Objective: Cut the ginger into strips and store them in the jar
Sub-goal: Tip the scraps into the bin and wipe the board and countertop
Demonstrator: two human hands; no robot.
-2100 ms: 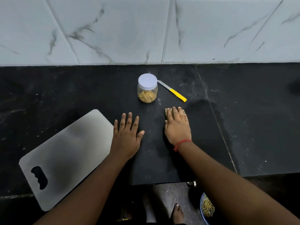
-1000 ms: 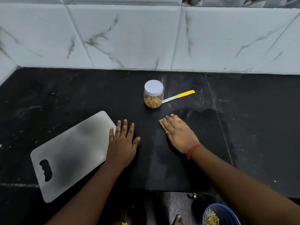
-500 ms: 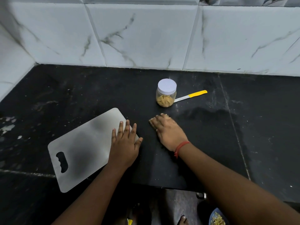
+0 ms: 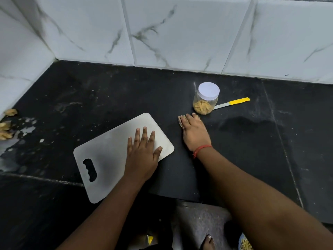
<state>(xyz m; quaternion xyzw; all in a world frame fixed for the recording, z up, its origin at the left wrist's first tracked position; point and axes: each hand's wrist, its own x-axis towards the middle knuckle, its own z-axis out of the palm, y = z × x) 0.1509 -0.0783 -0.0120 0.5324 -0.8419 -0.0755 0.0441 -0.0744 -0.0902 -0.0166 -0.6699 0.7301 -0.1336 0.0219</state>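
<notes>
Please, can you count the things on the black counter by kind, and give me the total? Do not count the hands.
Jar with white lid, ginger strips inside: 1
Knife with yellow handle: 1
Steel cutting board: 1
Small pad under the right hand: 1
Pile of peel scraps: 1
Total: 5

Matt steel cutting board (image 4: 111, 156); clear plastic jar (image 4: 205, 103); dull black stone counter (image 4: 234, 150); glossy marble-look tiles (image 4: 180, 33).

1. Surface (image 4: 234, 159): black stone, dusty, with pale seams.
2. Walls (image 4: 180, 33): white marble-look tiles, grey veining, meeting at the far left corner.
3. Floor (image 4: 198, 222): speckled grey, below the near edge.
</notes>
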